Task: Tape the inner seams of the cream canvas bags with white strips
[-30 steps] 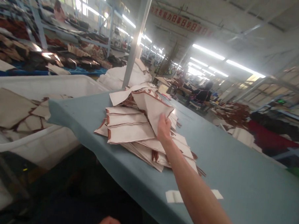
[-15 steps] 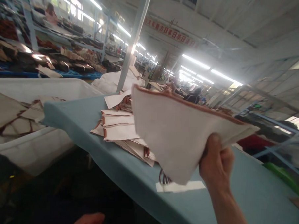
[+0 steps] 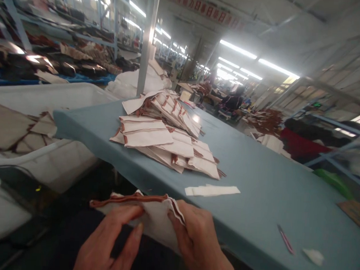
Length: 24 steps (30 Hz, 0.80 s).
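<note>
My right hand grips a cream cloth piece with brown edging, low in front of me beside the table's near edge. Its thumb and fingers pinch the right end, where the layers curl over. At the cloth's near face is my left hand, with thumb and fingers apart and the fingertips by the fabric. Whether those fingertips touch it is hard to tell. Beyond both hands, a pile of similar cream cloth pieces with brown edges lies on the blue-green covered table.
A white strip lies near the table's front edge. Farther right are a small slim pinkish tool and a white scrap. A large white bin with more cloth stands left. A metal post rises behind the table.
My right hand has brought the cloth piece down and left, off the table toward me. My left hand has come up to it. The pile behind now shows more fully.
</note>
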{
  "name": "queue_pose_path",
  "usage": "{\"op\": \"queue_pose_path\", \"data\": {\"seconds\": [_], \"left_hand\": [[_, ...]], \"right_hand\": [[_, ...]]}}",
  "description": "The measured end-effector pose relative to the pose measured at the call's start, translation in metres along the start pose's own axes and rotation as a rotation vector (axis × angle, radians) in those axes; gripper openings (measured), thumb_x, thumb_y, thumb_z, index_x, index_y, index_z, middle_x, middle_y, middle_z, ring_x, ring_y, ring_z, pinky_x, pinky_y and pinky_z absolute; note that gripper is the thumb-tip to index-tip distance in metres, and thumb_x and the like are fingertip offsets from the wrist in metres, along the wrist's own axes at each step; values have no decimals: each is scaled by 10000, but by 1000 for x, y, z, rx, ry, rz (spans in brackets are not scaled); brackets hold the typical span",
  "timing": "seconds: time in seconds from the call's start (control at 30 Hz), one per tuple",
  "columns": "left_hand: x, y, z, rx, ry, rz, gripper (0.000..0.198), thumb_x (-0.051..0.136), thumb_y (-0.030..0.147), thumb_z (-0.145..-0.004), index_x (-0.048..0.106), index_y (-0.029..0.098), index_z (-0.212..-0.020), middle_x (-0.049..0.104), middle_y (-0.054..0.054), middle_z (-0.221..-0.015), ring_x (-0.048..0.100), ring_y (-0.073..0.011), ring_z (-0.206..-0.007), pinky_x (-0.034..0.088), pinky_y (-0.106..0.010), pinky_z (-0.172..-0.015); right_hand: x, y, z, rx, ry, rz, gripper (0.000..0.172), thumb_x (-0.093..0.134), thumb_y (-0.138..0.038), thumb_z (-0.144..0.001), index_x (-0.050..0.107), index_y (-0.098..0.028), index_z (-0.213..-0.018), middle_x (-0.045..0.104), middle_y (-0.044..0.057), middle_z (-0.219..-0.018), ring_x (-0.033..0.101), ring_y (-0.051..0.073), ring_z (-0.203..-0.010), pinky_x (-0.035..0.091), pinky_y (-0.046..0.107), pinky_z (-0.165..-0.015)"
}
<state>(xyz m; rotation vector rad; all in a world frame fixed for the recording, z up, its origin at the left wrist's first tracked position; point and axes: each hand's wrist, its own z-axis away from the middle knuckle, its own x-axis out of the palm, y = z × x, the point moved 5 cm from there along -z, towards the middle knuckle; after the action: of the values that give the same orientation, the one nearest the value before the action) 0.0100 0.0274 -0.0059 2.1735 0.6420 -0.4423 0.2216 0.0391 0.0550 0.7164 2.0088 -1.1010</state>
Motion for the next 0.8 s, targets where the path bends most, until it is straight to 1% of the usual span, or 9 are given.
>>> {"op": "queue_pose_path", "data": {"seconds": [0.1,0.17,0.27,0.37,0.43,0.5,0.63,0.7,0.8], "left_hand": [[-11,5,-2,-66,59,-34,271,660,315,-1147,699,293,-1414,824,-57,-1370,800,-262,-1282,607,-365,-1203],[-15,8,-5,-38,68,-61,242,667,321,-1146,712,280,-1381,823,-65,-1336,795,-270,-1257,601,-398,-1201],[-14,11,-10,34,58,-61,142,666,321,-1148,745,273,-1255,842,-38,-1184,809,-242,-1121,617,-362,-1107],[-8,16,-10,62,2,20,77,692,222,-1098,746,271,-1121,833,4,-1052,802,-189,-979,606,-280,-969],[-3,21,-4,55,-67,77,123,672,165,-1061,735,270,-1057,832,25,-996,796,-164,-907,589,-249,-892],[3,22,4,-16,-158,121,120,650,197,-1040,750,264,-1047,849,22,-984,800,-169,-876,590,-244,-854],[17,12,23,-359,-456,272,291,593,407,-1078,814,222,-1122,891,-37,-1049,817,-221,-907,637,-254,-820],[16,7,28,-489,-553,357,385,549,483,-1111,831,222,-1110,895,-40,-1042,810,-225,-882,651,-253,-800],[5,4,31,-556,-650,407,400,553,502,-1113,845,230,-1075,898,-38,-1033,815,-232,-874,674,-268,-815]], "right_hand": [[2,-6,5,-60,-15,40,323,484,-249,-1222,769,-236,-1069,858,56,-903,810,219,-769,496,305,-714],[6,-5,10,-84,-17,61,286,507,-209,-1200,767,-232,-1083,852,51,-890,788,207,-747,487,302,-711],[15,-1,22,-117,-7,100,243,537,-175,-1168,761,-223,-1088,836,52,-872,747,205,-717,475,316,-700],[26,5,36,-109,-24,142,218,563,-192,-1171,761,-224,-1086,831,55,-884,728,214,-735,471,333,-699],[33,9,46,-81,-44,167,225,565,-226,-1192,763,-225,-1084,828,57,-890,725,214,-755,473,333,-712],[40,9,53,-67,-81,181,245,566,-261,-1210,762,-220,-1068,820,58,-886,725,213,-762,468,334,-712],[56,0,62,-45,-257,170,173,648,-294,-1192,751,-212,-1079,814,56,-905,751,223,-800,448,333,-678],[61,-6,65,-9,-333,140,146,684,-321,-1176,740,-203,-1112,827,65,-954,770,238,-850,466,332,-694],[61,-15,70,39,-339,-17,227,655,-407,-1185,732,-193,-1190,841,83,-1050,779,252,-914,505,340,-746]]}}
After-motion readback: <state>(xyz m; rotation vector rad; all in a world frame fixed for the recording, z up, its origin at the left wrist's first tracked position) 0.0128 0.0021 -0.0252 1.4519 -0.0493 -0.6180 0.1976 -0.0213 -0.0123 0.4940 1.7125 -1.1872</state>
